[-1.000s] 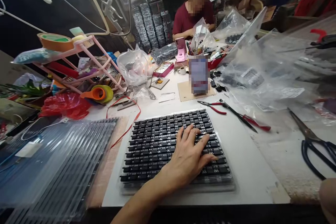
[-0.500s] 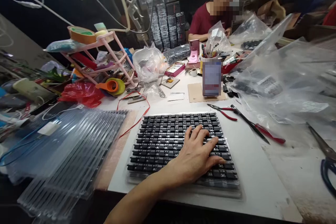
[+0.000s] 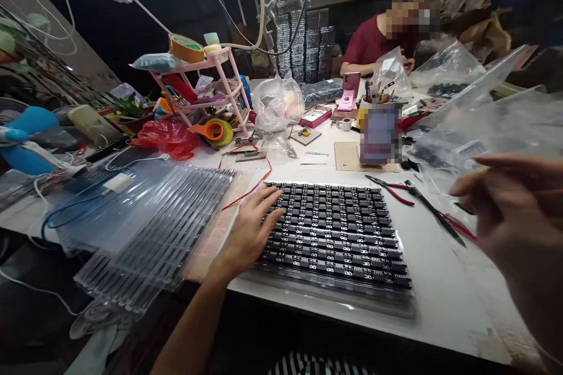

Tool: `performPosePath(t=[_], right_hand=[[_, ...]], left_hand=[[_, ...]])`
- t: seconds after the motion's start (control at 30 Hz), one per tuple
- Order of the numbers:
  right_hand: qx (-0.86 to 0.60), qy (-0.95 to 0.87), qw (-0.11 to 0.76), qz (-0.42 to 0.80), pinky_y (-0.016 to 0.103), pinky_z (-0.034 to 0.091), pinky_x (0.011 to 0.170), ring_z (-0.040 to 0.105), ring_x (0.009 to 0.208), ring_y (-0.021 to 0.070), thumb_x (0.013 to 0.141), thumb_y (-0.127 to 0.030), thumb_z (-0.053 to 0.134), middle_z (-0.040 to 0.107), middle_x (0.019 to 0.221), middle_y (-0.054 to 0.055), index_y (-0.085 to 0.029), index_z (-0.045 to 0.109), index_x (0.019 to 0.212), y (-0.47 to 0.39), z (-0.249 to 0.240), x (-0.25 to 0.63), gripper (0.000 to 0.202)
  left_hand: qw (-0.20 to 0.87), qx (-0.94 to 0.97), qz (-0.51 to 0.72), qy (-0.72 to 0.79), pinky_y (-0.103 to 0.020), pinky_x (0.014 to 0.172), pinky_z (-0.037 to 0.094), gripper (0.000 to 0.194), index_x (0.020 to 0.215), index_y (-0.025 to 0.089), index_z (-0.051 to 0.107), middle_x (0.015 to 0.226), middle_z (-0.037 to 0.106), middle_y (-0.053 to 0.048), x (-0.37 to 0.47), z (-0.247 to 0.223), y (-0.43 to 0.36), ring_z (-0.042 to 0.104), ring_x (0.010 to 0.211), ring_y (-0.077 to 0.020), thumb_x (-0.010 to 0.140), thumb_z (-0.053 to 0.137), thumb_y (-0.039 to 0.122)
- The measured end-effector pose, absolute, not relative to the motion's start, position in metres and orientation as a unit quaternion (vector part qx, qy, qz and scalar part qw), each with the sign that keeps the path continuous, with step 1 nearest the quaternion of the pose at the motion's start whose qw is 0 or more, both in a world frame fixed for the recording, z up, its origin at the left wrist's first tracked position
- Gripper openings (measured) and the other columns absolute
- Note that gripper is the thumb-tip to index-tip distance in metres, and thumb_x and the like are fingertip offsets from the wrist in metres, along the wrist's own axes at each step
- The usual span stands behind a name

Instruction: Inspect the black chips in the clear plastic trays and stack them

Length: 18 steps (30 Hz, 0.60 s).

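A clear plastic tray lies on the white table in front of me, filled with rows of small black circuit modules with white markings. My left hand rests on the tray's left edge, its fingers stretched out over the end modules, holding nothing. My right hand is raised at the far right, apart from the tray and blurred. Its fingers are curled together; a small dark bit shows under the fingertips, too smeared to name. Red-handled pliers lie between the tray and that hand.
Left of the tray are stacked clear ribbed trays. Black tweezers-like tool lies right. Behind stand a phone, a pink rack and plastic bags. A person in a dark red shirt sits across the table.
My left hand has moved from the tray's right half to its left edge. My right hand has come into view at the right. The view has turned left.
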State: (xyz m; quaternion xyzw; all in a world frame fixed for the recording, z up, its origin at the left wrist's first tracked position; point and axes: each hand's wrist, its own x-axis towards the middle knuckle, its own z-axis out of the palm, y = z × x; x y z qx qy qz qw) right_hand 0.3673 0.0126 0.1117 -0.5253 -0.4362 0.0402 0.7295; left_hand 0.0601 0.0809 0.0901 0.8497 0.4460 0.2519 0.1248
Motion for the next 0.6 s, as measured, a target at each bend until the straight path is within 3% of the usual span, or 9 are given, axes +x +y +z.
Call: performPosePath(t=[0.07, 0.13, 0.3, 0.6], right_hand=[[-0.490, -0.447, 0.746, 0.058, 0.024, 0.031, 0.042, 0.047, 0.046, 0.0087, 0.081, -0.023, 0.066, 0.060, 0.064, 0.000, -0.014, 0.068, 0.093, 0.021, 0.100, 0.371, 0.015], [-0.488, -0.452, 0.743, 0.076, 0.025, 0.027, 0.041, 0.041, 0.042, 0.0077, 0.080, -0.020, 0.065, 0.060, 0.061, 0.000, -0.016, 0.068, 0.093, 0.031, 0.083, 0.377, 0.014], [-0.591, -0.471, 0.650, 0.080, 0.024, 0.032, 0.045, 0.046, 0.049, 0.0084, 0.082, -0.026, 0.062, 0.062, 0.066, 0.000, -0.018, 0.067, 0.101, 0.040, 0.053, 0.387, 0.022], [-0.666, -0.526, 0.518, 0.105, 0.026, 0.046, 0.062, 0.059, 0.066, 0.0138, 0.085, -0.033, 0.057, 0.064, 0.076, 0.001, -0.021, 0.062, 0.114, 0.040, 0.039, 0.394, 0.032]], left_hand=[[0.106, 0.850, 0.173, 0.487, -0.049, 0.112, 0.028, 0.056, 0.136, 0.012, 0.045, 0.145, 0.042, -0.015, 0.037, 0.076, 0.080, 0.033, 0.137, -0.0279, 0.095, 0.037, 0.049], [0.086, 0.847, 0.102, 0.515, -0.054, 0.112, 0.024, 0.071, 0.143, 0.009, 0.034, 0.151, 0.030, -0.018, 0.023, 0.061, 0.076, 0.022, 0.142, -0.0321, 0.091, 0.036, 0.058], [0.057, 0.857, 0.039, 0.511, -0.056, 0.111, 0.022, 0.080, 0.150, 0.012, 0.014, 0.156, 0.011, -0.018, 0.012, 0.036, 0.062, 0.006, 0.144, -0.0314, 0.090, 0.033, 0.062], [0.083, 0.854, 0.042, 0.512, -0.056, 0.112, 0.020, 0.073, 0.150, 0.017, 0.012, 0.157, 0.011, -0.014, 0.017, 0.034, 0.061, 0.008, 0.144, -0.0299, 0.093, 0.033, 0.057]])
